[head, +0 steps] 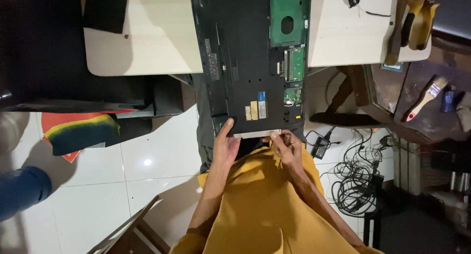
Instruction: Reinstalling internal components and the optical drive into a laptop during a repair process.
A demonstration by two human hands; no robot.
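A: What's the biggest thing in front of you?

B: The pale table [147, 43] at twelve o'clock. Your laptop [240, 58] lies on it bottom-up, and its near edge hangs off the table toward your lap, likely so you can get at that edge.

A: And inside it?

B: A cover is off at one o'clock, so the green circuit board [289, 18] shows.

A: Your hands?

B: Your left hand [224, 148] clasps the laptop's near corner at six o'clock, thumb on top, seemingly to steady it. Your right hand [287, 146] pinches narrowly on a silver strip [257, 134] along that edge.

A: Around you?

B: Tangled cables [353, 180] at four o'clock on the floor, a paintbrush [424, 99] at two o'clock.
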